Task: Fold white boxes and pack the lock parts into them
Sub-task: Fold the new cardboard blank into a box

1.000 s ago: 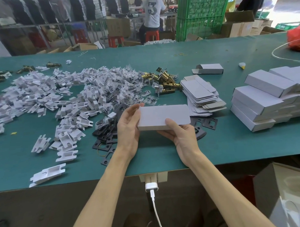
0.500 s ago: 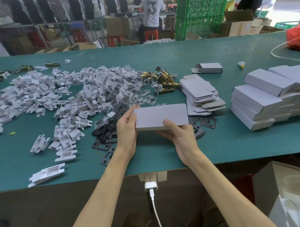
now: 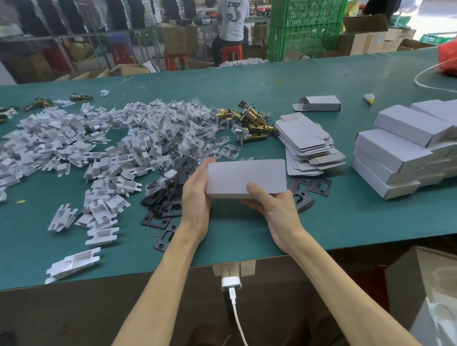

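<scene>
My left hand (image 3: pixel 197 197) cups the end of the white box (image 3: pixel 245 177), right hand (image 3: pixel 272 207) pinches its near side, above the desk (image 3: pixel 353 220) front edge. Risk, I judge: end flap pops, parts spill off.

Your left hand (image 3: pixel 196 197) and right hand (image 3: pixel 275 210) are both bare, and the thumbs have short, plain, trimmed nails. Your forearms (image 3: pixel 159 291) are bare as well, slim and long, with skin showing along their whole visible length from wrist to the lower edge. Faint tendon lines mark the back of your right hand.
</scene>
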Tool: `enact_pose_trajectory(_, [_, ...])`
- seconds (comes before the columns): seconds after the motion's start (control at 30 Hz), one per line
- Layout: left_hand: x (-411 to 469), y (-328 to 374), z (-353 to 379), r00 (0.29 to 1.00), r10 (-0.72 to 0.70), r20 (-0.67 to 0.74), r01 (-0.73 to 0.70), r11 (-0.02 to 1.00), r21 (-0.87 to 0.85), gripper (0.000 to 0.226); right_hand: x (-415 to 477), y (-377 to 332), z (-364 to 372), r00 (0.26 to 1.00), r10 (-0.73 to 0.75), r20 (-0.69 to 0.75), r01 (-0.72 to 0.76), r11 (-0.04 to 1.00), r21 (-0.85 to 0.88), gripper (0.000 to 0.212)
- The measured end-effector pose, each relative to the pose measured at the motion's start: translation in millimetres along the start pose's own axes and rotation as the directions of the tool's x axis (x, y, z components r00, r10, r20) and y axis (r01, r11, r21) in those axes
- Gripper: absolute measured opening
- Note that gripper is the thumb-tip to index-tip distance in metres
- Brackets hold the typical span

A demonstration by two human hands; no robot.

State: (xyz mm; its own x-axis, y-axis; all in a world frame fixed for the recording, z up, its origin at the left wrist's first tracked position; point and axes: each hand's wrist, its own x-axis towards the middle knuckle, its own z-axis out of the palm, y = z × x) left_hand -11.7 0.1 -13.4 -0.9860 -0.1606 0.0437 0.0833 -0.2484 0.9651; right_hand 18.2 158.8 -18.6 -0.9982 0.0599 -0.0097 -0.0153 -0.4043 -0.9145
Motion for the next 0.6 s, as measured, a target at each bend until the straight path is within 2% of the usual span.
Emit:
enact_pose_trajectory(0.1, [-1.1,-1.3,1.1,0.999,0.031,0.025,-0.034,0.992,0.118,0.036,0.9,1.3,-0.3,1.000,-0.017,0.008,0.017,1.000,-0.009,0.029])
enact_pose_trajectory(0.23, [0.1,-3.1,1.5,0.999,0.049,0.019,-0.052,0.984,0.168,0.039,2.0,3.2,-0.9,1.000,-0.015,0.000,0.015,1.000,-0.010,0.024])
enact_pose_trajectory(0.3, [0.4,-3.4,1.6,0.999,0.045,0.014,-0.046,0.987,0.155,0.036,2.7,3.1,-1.6,1.000,-0.010,-0.002,0.010,1.000,0.002,0.025])
enact_pose_trajectory(0.47, [0.4,-2.1,0.2,1.000,-0.018,-0.015,0.018,1.000,0.002,0.029,3.0,3.6,-3.4,1.000,-0.007,0.020,0.006,1.000,0.015,0.029])
enact_pose_trajectory(0.6, [1.0,-3.0,0.3,0.999,-0.018,-0.048,0.019,1.000,0.016,0.030,2.8,5.6,-1.6,0.999,-0.016,0.034,0.016,1.000,-0.018,0.023])
